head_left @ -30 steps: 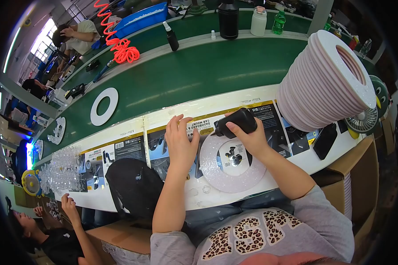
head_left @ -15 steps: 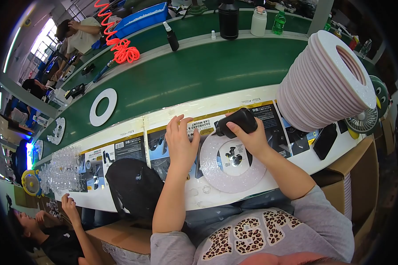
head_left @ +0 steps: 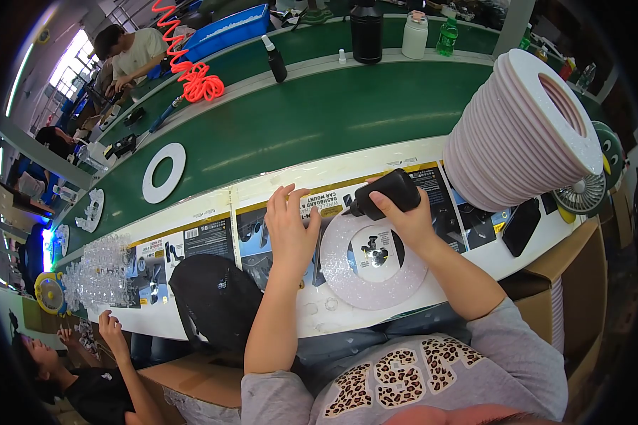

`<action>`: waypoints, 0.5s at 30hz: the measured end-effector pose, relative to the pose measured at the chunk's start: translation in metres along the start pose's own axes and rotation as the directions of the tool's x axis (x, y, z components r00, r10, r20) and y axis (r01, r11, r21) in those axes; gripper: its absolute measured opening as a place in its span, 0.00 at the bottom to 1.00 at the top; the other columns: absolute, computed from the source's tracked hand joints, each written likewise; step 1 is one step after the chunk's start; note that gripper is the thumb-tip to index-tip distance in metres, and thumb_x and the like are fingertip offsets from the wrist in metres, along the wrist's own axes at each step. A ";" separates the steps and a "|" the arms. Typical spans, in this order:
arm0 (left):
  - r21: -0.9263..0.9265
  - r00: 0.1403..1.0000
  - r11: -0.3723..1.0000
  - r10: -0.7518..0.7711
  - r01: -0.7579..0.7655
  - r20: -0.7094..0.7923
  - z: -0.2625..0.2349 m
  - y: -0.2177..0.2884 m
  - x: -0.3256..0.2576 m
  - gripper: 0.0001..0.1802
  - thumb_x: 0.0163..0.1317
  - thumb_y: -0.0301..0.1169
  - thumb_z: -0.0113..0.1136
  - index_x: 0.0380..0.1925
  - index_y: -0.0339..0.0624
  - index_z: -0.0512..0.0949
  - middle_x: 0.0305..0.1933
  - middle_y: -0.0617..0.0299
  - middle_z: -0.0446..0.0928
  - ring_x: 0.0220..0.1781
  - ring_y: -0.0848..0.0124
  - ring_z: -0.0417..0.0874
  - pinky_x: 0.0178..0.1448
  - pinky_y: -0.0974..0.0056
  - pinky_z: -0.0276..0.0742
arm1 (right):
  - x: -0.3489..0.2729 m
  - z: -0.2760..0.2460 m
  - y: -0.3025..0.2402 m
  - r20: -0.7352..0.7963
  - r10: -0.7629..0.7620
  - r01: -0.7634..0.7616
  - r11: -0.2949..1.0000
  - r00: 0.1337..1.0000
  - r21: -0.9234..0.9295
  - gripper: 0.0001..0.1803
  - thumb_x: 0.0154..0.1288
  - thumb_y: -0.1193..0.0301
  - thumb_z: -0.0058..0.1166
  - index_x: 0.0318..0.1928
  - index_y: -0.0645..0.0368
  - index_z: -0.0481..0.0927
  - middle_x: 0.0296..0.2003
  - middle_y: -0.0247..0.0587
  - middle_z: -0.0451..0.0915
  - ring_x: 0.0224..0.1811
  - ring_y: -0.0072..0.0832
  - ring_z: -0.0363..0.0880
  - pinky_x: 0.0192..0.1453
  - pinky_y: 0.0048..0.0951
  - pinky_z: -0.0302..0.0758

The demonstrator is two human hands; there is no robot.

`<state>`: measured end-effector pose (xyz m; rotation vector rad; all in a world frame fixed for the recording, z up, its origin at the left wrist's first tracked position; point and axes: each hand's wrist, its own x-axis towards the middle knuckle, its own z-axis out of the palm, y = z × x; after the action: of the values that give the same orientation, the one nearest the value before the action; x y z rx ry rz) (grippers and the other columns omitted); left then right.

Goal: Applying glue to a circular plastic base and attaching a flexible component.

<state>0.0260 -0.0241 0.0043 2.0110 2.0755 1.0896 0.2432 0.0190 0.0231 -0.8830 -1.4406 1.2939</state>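
Note:
My right hand (head_left: 411,218) is wrapped round a black squeeze bottle (head_left: 395,190), which tilts with its narrow nozzle pointing down to the left. The nozzle tip is over or at the upper edge of a glittery white flat ring (head_left: 339,275); whether it touches I cannot tell. The ring lies flat on the printed sheets, whose pictures show through its round hole. My left hand (head_left: 290,219) rests beside the ring's upper left edge, fingers spread, holding nothing.
A tall stack of similar rings (head_left: 514,134) leans at the right, near a phone (head_left: 521,227) and a small fan (head_left: 580,193). Clear plastic pieces (head_left: 103,273) and a black cap-like item (head_left: 216,301) are left. One ring (head_left: 178,170) lies on the green belt (head_left: 283,120). A co-worker (head_left: 85,389) sits lower left.
The bottle has tipped and shifted slightly, its nozzle now showing more clearly by the ring's edge. The ring on the belt has slid slightly left. A far co-worker's hands have come down to the bench.

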 end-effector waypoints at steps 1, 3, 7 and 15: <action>0.001 1.000 1.000 0.001 -0.001 0.000 -0.001 0.001 0.000 0.19 0.57 0.28 0.64 0.49 0.42 0.76 0.60 0.50 0.70 0.67 0.50 0.67 0.66 0.46 0.63 | -0.001 -0.001 -0.001 -0.012 -0.004 0.004 1.000 1.000 0.018 0.13 0.65 0.71 0.63 0.48 0.64 0.82 0.42 0.39 0.85 0.43 0.22 0.82 0.51 0.24 0.78; -0.003 1.000 1.000 0.006 -0.006 -0.015 -0.002 0.005 0.000 0.18 0.57 0.27 0.63 0.48 0.41 0.76 0.59 0.49 0.72 0.66 0.49 0.68 0.67 0.48 0.64 | -0.003 -0.005 0.002 -0.021 0.007 -0.007 1.000 1.000 0.000 0.13 0.65 0.71 0.63 0.47 0.64 0.83 0.41 0.39 0.85 0.42 0.22 0.82 0.50 0.24 0.78; -0.001 0.999 1.000 0.011 -0.011 -0.034 -0.002 0.005 0.000 0.16 0.57 0.26 0.62 0.47 0.39 0.77 0.58 0.47 0.73 0.65 0.48 0.70 0.67 0.49 0.64 | -0.003 -0.008 0.007 0.014 0.042 -0.041 0.997 0.999 -0.057 0.11 0.65 0.71 0.63 0.45 0.64 0.84 0.38 0.39 0.85 0.40 0.21 0.83 0.48 0.23 0.79; 0.004 0.999 1.000 0.013 -0.013 -0.029 -0.002 0.005 0.003 0.16 0.57 0.27 0.62 0.47 0.39 0.77 0.58 0.47 0.73 0.65 0.48 0.70 0.67 0.49 0.64 | 0.000 -0.008 0.004 0.047 0.051 -0.046 0.993 0.998 -0.113 0.11 0.65 0.71 0.64 0.44 0.64 0.84 0.36 0.37 0.85 0.38 0.20 0.82 0.46 0.23 0.78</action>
<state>0.0285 -0.0228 0.0100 2.0249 2.0825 1.1250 0.2504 0.0219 0.0188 -0.9711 -1.5510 1.2888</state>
